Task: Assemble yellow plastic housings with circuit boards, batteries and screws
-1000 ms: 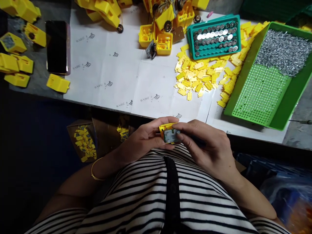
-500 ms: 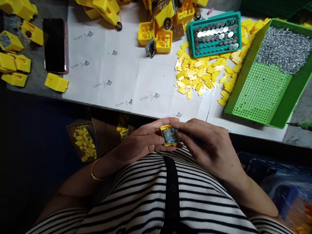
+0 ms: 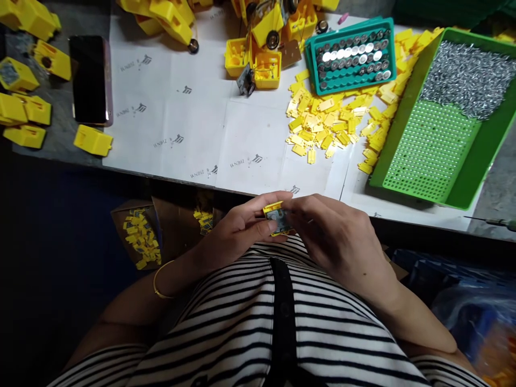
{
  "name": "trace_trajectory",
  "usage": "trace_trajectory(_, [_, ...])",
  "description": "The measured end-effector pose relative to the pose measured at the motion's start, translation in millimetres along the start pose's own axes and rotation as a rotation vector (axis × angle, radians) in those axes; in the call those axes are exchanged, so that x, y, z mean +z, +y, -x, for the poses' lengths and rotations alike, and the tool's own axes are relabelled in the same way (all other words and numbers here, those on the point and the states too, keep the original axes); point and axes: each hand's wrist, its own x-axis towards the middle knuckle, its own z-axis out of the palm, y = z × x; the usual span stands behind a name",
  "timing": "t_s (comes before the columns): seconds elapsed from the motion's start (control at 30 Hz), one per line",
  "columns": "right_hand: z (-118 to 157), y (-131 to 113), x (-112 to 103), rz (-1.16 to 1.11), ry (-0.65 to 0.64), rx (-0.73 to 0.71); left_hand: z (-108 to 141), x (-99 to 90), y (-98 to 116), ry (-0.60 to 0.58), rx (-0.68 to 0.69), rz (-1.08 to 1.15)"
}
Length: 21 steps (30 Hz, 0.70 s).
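Note:
In front of my striped shirt, my left hand [image 3: 245, 224] is closed around a small yellow plastic case [image 3: 274, 206], its thumb pressing on the face. A grey part on a dark green circuit board [image 3: 274, 215] fills the inside of the case. My right hand [image 3: 336, 228] is curled over the case's right side. Its thumb and fingertips are smeared by motion and cover that side, so whether they grip anything cannot be made out.
A teal tray [image 3: 350, 88] of round metal cells stands among loose yellow plates [image 3: 322, 126]. At right, a green basket [image 3: 435, 196] contains small metal pins, near a screwdriver [image 3: 500, 221]. Yellow housings [image 3: 266, 70], a phone [image 3: 89, 80] and, below the table edge, a box of yellow parts [image 3: 141, 236] also show.
My right hand's thumb and fingertips have shifted over the case's right part and blurred. My left thumb has slid further onto the board. The view has shifted slightly.

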Motion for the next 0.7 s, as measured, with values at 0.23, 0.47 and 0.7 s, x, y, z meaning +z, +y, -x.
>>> trace_trajectory(0.23, [0, 1, 7, 0.132, 0.102, -0.007, -1, 0.8, 0, 0.033, 0.024, -0.006])
trace_trajectory(0.47, [-3, 10, 8, -0.032, 0.035, -0.028, -7, 0.8, -6, 0.058, 0.018, 0.0])
trace_trajectory(0.7, [-9, 11, 0, 0.129, -0.009, -0.082, -17, -0.8, -5, 0.098, 0.029, 0.097])
